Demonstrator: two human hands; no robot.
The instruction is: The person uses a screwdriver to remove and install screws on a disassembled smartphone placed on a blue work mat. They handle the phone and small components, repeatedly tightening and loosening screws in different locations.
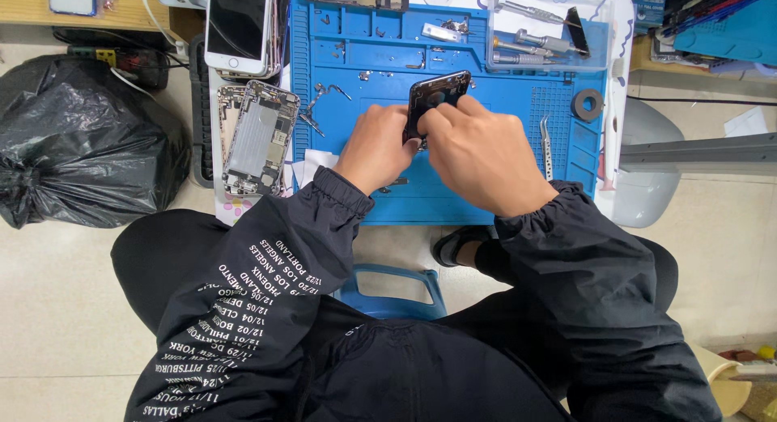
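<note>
My left hand [376, 147] and my right hand [484, 153] meet over a blue repair mat [518, 122]. Both grip a black phone housing [441, 90], which sticks up tilted between my fingers. The left fingers hold its lower left edge, the right fingers press on its lower right part. Its lower half is hidden by my hands. Both arms wear black sleeves, the left one with white print.
An opened phone chassis [257, 139] lies left of the mat, with a white phone [236, 25] beyond it. Tweezers [546, 147] and a black ring [587, 105] rest on the mat's right side. A clear tool box [550, 29] stands at the back. A black rubbish bag [81, 139] sits on the floor, left.
</note>
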